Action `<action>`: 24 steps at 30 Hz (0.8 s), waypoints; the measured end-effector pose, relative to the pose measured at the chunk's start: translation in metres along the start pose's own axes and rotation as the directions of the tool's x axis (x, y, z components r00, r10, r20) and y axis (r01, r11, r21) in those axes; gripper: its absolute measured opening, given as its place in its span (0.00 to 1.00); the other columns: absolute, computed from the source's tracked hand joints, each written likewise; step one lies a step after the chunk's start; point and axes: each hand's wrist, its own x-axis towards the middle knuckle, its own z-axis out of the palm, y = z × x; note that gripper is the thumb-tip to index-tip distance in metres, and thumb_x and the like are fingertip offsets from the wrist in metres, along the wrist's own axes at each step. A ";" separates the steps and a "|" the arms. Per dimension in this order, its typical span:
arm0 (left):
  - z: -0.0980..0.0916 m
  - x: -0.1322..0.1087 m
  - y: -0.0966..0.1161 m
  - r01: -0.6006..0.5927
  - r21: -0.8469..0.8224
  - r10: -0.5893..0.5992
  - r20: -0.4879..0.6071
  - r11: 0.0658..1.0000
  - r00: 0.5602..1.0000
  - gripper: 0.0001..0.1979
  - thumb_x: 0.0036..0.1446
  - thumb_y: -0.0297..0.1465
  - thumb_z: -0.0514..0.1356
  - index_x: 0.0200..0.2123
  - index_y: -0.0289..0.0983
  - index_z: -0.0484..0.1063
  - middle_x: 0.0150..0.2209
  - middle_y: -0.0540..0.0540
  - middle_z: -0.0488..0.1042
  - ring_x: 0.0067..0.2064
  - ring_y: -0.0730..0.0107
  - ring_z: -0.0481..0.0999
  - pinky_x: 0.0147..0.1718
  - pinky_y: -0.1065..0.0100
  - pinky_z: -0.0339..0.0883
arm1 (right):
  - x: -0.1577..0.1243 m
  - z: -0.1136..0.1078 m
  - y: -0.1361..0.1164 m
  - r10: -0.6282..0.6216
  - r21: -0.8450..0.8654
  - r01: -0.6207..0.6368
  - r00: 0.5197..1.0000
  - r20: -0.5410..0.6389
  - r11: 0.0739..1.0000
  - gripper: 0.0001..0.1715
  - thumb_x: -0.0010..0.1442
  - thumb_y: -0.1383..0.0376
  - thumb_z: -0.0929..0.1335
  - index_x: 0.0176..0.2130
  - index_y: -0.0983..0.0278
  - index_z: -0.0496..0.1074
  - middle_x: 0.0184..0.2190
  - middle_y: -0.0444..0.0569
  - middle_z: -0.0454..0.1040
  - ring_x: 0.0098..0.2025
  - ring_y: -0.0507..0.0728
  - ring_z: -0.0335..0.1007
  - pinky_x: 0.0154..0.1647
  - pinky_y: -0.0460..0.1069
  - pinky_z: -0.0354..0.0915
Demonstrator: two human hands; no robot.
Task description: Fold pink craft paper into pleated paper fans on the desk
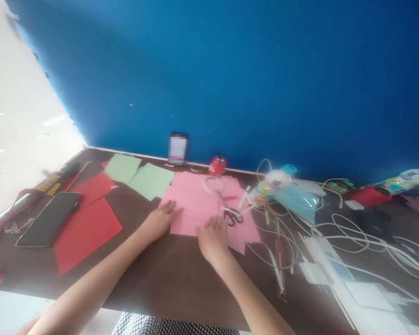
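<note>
My left hand [159,219] lies flat with its fingers stretched out on the left edge of a pink paper sheet [195,204]. My right hand [213,235] rests palm down on the lower edge of the same pink paper, fingers out. Black-handled scissors [231,214] lie on the pink paper just beyond my right hand's fingertips. Neither hand holds anything.
Red paper sheets [85,230] and a dark phone [49,218] lie at the left, and green sheets [139,176] lie behind them. A red tape roll [217,165] and a small upright phone [178,149] stand by the blue wall. White cables [352,237], chargers and a blue pouch [296,197] crowd the right.
</note>
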 end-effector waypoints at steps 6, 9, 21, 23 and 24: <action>-0.006 0.003 -0.018 -0.094 0.002 0.094 -0.039 0.996 0.995 0.21 0.59 0.21 0.46 0.55 0.38 0.61 0.56 0.43 0.64 0.56 0.64 0.64 0.49 0.64 0.65 | 0.013 0.003 0.019 -0.264 0.049 0.286 0.928 -0.261 0.957 0.24 0.51 0.81 0.61 0.46 0.70 0.70 0.53 0.64 0.65 0.51 0.65 0.64 0.51 0.60 0.57; -0.006 0.005 -0.022 -0.142 0.038 0.144 -0.053 0.989 0.988 0.19 0.59 0.21 0.47 0.53 0.35 0.63 0.55 0.42 0.65 0.55 0.62 0.65 0.50 0.62 0.63 | 0.017 0.008 0.022 -0.372 0.019 0.390 0.889 -0.266 0.920 0.33 0.47 0.85 0.60 0.53 0.72 0.63 0.49 0.61 0.68 0.44 0.60 0.68 0.43 0.53 0.63; -0.047 0.005 -0.018 0.139 -0.554 -0.190 -0.036 0.821 0.981 0.18 0.62 0.36 0.45 0.34 0.35 0.71 0.31 0.46 0.72 0.33 0.69 0.70 0.33 0.69 0.64 | 0.025 -0.015 0.059 -0.249 0.727 0.373 0.928 -0.279 0.576 0.15 0.61 0.63 0.59 0.36 0.66 0.72 0.33 0.49 0.76 0.36 0.55 0.70 0.39 0.48 0.63; -0.052 0.006 -0.015 0.257 -0.751 -0.215 0.155 0.609 0.964 0.20 0.60 0.42 0.47 0.33 0.34 0.72 0.31 0.46 0.73 0.31 0.69 0.71 0.30 0.70 0.65 | 0.026 -0.017 0.066 -0.259 0.883 0.252 0.953 -0.155 0.397 0.15 0.59 0.59 0.62 0.34 0.66 0.73 0.33 0.48 0.76 0.36 0.55 0.71 0.37 0.47 0.64; -0.054 0.007 -0.015 0.314 -0.799 -0.216 0.233 0.513 0.948 0.22 0.58 0.45 0.49 0.33 0.33 0.73 0.31 0.46 0.73 0.31 0.69 0.71 0.29 0.70 0.65 | 0.027 -0.016 0.069 -0.255 0.922 0.199 0.960 -0.115 0.333 0.15 0.57 0.58 0.63 0.33 0.66 0.73 0.34 0.48 0.76 0.37 0.55 0.71 0.37 0.48 0.64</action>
